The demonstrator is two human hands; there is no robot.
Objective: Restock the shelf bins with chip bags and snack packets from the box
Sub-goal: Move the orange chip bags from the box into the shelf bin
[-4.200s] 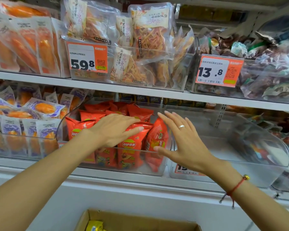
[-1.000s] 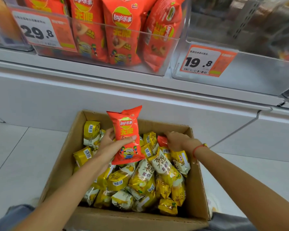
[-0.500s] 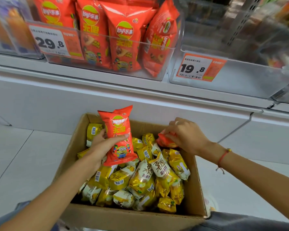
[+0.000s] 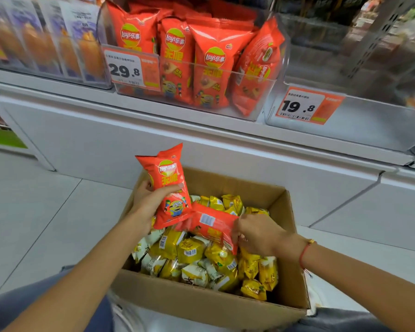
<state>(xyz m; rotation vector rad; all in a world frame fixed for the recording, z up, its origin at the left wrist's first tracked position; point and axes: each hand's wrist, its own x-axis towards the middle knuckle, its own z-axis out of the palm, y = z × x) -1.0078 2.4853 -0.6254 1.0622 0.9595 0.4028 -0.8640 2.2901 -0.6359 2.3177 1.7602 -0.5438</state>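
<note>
— Since half a second back, what's shifted?
— Right hand (image 4: 256, 236) has lifted a second red bag (image 4: 211, 225) clear of the yellow packets (image 4: 192, 252), fingers pinching its end. I log the left hand (image 4: 151, 200) curled round the upright red chip bag (image 4: 169, 185) over the cardboard box (image 4: 201, 305).
— Surroundings?
— Clear bin (image 4: 268, 75) above holds matching bags behind a 29.8 tag (image 4: 130, 68); the neighbouring bin (image 4: 369, 125), tagged 19.8 (image 4: 304, 106), looks bare. Shelf edge (image 4: 201, 130) lies between box and bins.
</note>
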